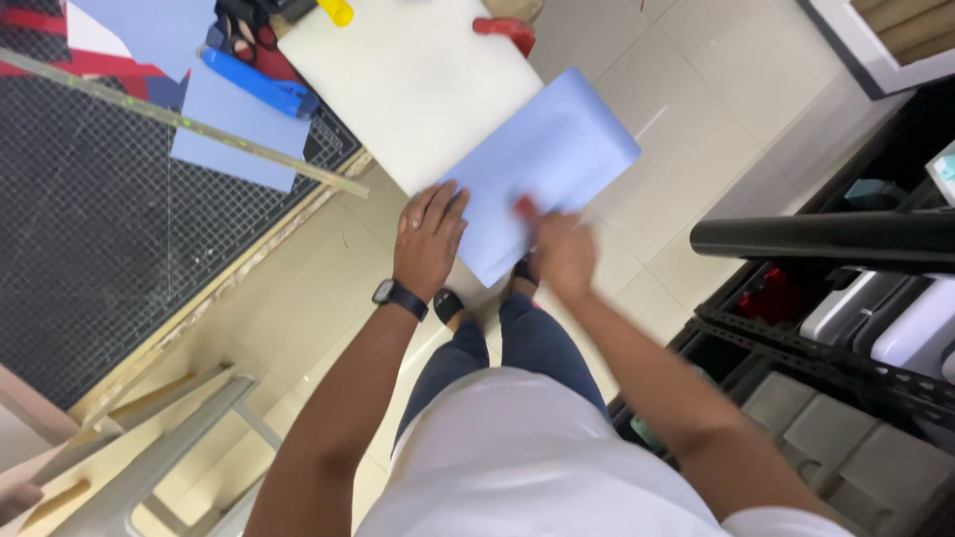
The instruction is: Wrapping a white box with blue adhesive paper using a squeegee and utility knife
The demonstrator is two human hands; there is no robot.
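Observation:
A light blue sheet (552, 164) lies half on a white board (413, 85) and juts past its edge over the floor. My left hand (430, 239) presses flat on the sheet's near left corner, fingers together. My right hand (559, 249) is blurred over the sheet's near edge, with something small and red (524, 207) at its fingertips. I cannot tell what the red thing is. A black watch (400, 296) is on my left wrist.
A dark gridded cutting mat (90, 229) covers the table at left, with a long clear ruler (179, 121), more blue sheets (239, 124), a blue tool (261, 87), and a red tool (505, 30) at the top. A black roll (826, 237) lies on metal shelving at right.

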